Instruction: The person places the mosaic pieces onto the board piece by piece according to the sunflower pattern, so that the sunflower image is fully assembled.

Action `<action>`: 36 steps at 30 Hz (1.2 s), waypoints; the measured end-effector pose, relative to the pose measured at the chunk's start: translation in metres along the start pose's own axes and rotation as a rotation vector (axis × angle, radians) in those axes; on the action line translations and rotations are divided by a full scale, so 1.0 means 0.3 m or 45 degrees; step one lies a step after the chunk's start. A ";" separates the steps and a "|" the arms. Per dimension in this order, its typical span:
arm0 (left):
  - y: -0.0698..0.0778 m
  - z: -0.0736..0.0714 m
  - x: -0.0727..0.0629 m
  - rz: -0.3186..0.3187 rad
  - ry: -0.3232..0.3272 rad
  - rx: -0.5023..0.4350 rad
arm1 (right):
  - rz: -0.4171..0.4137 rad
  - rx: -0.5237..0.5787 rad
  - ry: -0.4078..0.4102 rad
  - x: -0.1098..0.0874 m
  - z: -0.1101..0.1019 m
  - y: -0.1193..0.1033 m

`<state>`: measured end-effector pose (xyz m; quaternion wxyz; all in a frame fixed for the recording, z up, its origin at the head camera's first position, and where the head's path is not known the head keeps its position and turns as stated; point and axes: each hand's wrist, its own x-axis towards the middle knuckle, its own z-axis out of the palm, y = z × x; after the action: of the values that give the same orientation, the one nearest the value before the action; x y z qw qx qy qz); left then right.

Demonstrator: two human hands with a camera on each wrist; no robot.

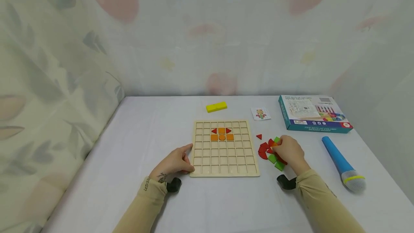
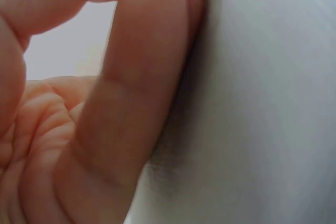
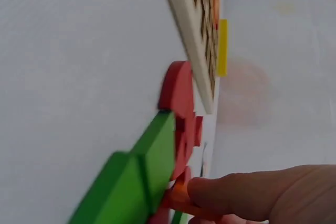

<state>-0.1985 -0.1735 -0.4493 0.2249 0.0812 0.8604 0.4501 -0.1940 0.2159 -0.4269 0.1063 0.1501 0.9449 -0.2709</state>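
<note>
A square wooden board (image 1: 224, 172) with a raised grid lies on the table. Orange squares, an orange disc (image 1: 221, 137) and two red triangles (image 1: 214, 131) fill a few of its upper cells. My left hand (image 1: 174, 161) rests at the board's left edge, index finger higher up and thumb near the lower corner. To the right of the board, my right hand (image 1: 290, 152) is over a loose pile of small pieces. It pinches an orange piece (image 3: 181, 198) among red pieces (image 3: 181, 90) and green squares (image 3: 155, 150). The pile is partly hidden beneath that hand.
Behind the board lie a yellow block (image 1: 216, 106) and a small pattern card (image 1: 260, 113). A flat toy box (image 1: 315, 114) stands back right, with a blue toy microphone (image 1: 343, 164) in front of it. One red triangle (image 1: 259, 136) lies apart from the pile.
</note>
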 end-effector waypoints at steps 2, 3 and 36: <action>-0.001 0.001 0.000 0.004 0.001 -0.009 | -0.037 0.048 0.050 -0.007 -0.005 -0.020; -0.001 0.002 0.000 0.005 0.003 -0.011 | -0.059 0.077 0.077 -0.010 -0.009 -0.035; 0.000 -0.001 -0.010 0.045 -0.030 -0.039 | -0.284 0.350 0.019 0.003 0.297 -0.415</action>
<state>-0.1959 -0.1749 -0.4481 0.2281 0.0981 0.8491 0.4661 -0.2268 0.0670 -0.4414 0.0472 0.0596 0.9104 -0.4066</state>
